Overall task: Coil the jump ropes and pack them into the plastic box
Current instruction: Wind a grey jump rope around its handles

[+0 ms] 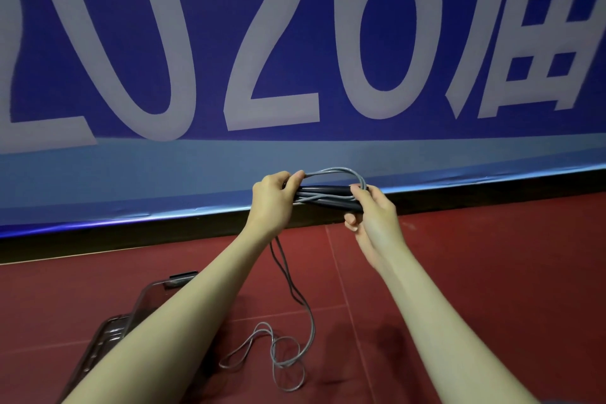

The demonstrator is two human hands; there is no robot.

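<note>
Two hands wrap one grey jump rope around its two black handles.

The left hand's point(272, 198) thumb and fingers curl round one end of the two handles point(328, 197), which lie side by side, and pinch a loop of the rope point(341, 172) arching over them. The right hand point(367, 210) holds the other end of the handles, fingers curled, with the loop passing by its fingertips. Several strands of rope cross the handles between the hands. Below the left wrist two strands hang to the red floor point(475, 256), ending in loose loops. One clear plastic box point(149, 297) sits on the floor under the left forearm. A blue banner point(203, 43) with large white digits stands behind.
</note>
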